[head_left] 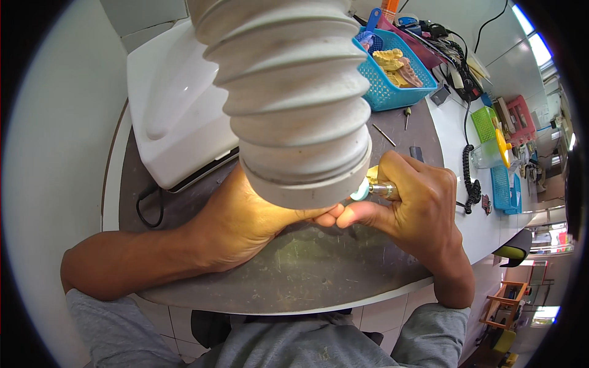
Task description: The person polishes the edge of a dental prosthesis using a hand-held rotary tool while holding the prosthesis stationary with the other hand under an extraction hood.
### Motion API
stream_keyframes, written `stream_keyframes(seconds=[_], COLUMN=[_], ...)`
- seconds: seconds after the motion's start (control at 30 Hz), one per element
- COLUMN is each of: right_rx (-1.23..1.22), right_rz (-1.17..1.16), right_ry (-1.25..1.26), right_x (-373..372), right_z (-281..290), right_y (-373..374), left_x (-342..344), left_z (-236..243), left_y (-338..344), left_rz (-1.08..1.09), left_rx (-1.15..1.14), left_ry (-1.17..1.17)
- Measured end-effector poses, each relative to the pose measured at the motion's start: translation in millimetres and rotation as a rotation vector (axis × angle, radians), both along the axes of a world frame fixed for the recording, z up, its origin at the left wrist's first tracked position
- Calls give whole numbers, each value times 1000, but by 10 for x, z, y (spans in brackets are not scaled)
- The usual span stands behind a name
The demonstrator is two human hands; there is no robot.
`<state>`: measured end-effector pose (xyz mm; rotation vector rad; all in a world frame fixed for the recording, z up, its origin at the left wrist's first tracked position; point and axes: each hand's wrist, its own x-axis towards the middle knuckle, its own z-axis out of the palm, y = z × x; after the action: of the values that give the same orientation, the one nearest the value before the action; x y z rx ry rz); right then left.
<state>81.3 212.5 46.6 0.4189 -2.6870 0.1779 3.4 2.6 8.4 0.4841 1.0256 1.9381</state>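
My right hand (423, 208) is closed around a metal rotary handpiece (384, 191), whose pale blue-green tip (361, 189) points left toward my other hand. My left hand (248, 224) reaches in under a thick white corrugated hose (294, 116), its thumb and fingertips pinched together. Whatever it holds is hidden behind the hose mouth. The fingertips of both hands meet just below the hose's rim, over the dark table mat (294, 270). A bright light falls on them.
A white machine housing (178, 104) stands at left, with a black cable (162, 214) beside it. Beyond my right hand lie two thin burs (384, 135) and a blue basket (392, 97) of dental casts (396, 66). A coiled black cord (472, 178) runs down the right side.
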Motion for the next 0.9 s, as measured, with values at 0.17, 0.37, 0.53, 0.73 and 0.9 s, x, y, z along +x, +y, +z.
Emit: stream_keyframes(seconds=[0.17,0.37,0.53,0.73,0.9], right_rx=[-18,-24,-4,25,18], right_rz=[-3,-2,11,-4,27], right_ry=[-2,-15,4,6,37], right_x=[-7,-3,-17,-8,-32], right_z=[-11,-16,-29,-8,-35], right_y=[-1,-3,-33,-13,-23], left_x=[4,7,2,8,-14], left_z=[-7,1,40,46,-12], left_y=[-1,1,-31,-19,-45], left_rz=[18,1,-43,-54,-78], left_rx=[-17,-24,-99,-83,-46], left_ry=[-35,-44,46,16,18])
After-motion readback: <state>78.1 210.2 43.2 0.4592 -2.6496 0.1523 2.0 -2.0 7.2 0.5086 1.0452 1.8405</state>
